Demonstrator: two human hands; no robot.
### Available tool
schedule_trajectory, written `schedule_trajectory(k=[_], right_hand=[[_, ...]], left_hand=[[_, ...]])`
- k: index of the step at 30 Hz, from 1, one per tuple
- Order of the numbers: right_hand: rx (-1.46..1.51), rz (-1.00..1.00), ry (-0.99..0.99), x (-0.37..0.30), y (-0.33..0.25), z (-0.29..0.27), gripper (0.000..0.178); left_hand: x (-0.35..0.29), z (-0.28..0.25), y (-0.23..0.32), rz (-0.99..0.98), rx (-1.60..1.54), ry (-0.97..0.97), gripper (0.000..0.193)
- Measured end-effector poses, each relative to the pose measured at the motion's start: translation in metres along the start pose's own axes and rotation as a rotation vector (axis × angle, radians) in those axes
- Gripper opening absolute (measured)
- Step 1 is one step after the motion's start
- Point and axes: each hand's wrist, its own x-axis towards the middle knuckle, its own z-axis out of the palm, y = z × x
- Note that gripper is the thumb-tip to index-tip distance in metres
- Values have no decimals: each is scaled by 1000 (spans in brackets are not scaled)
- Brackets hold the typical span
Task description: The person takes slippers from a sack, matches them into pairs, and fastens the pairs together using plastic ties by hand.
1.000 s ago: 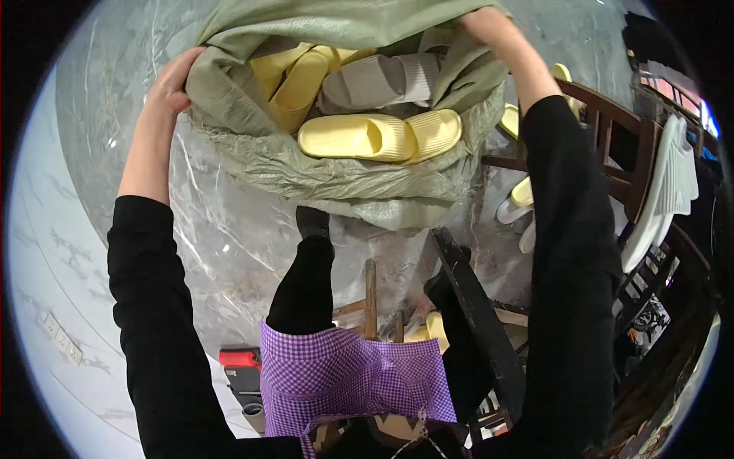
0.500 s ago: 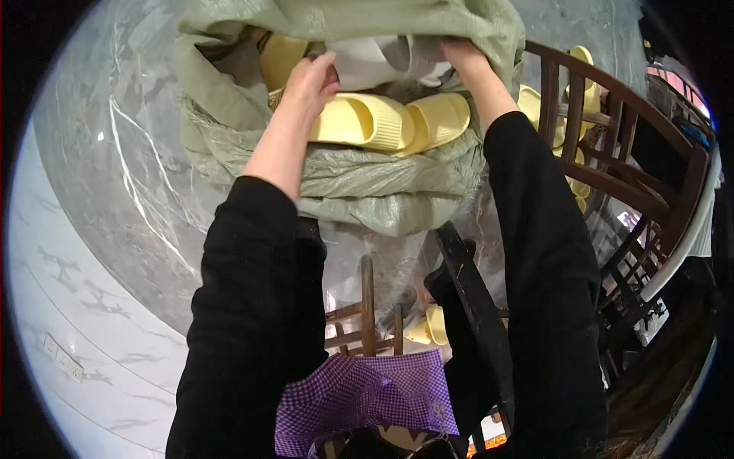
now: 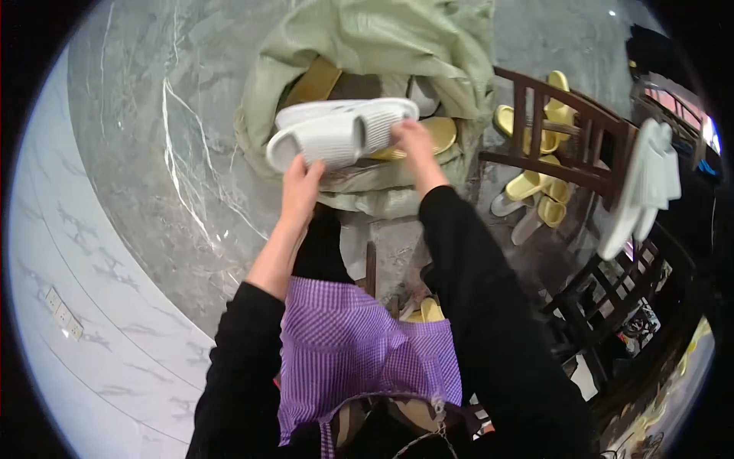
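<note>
White slippers (image 3: 329, 144) with ribbed straps lie across the mouth of a pale green woven sack (image 3: 375, 30), raised above its front rim. My left hand (image 3: 300, 187) pinches their left end from the near side, thumb and fingers closed on it. At the right end, my right hand (image 3: 415, 145) grips them too; its fingertips are partly hidden. Below and behind them in the sack, a yellow slipper (image 3: 443, 136) shows at the right and a brownish yellow piece (image 3: 313, 83) at the left. Another whitish slipper (image 3: 423, 96) sits deeper inside.
A dark wooden chair (image 3: 619, 130) stands at the right, with yellow slippers (image 3: 527, 185) on the floor around it. More white slippers (image 3: 646, 183) rest near its right side. A purple checked apron (image 3: 367, 344) covers my lap. A pale marbled wall (image 3: 99, 367) curves along the left.
Both hands have come nearer to me and now hold white slippers above the sack's mouth. Before, my left hand was over the yellow slippers and my right was inside the sack. The view has shifted.
</note>
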Motion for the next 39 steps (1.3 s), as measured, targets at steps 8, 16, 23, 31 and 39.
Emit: schedule_trajectory(k=[8, 16, 23, 31, 39], right_hand=[[-348, -607, 412, -167, -84, 40, 14], [-544, -1211, 682, -427, -213, -8, 13], [-219, -1324, 750, -568, -228, -51, 14], [-41, -1313, 797, -668, -237, -99, 17], [165, -1254, 807, -772, -255, -187, 18]], left_hand=[[-75, -57, 27, -112, -685, -77, 25], [-196, -22, 105, 197, -1189, -740, 32], [-319, -24, 201, 515, -1175, -720, 34], [-398, -36, 244, 645, -875, -954, 25], [-522, -4, 312, 945, -422, -1064, 28]])
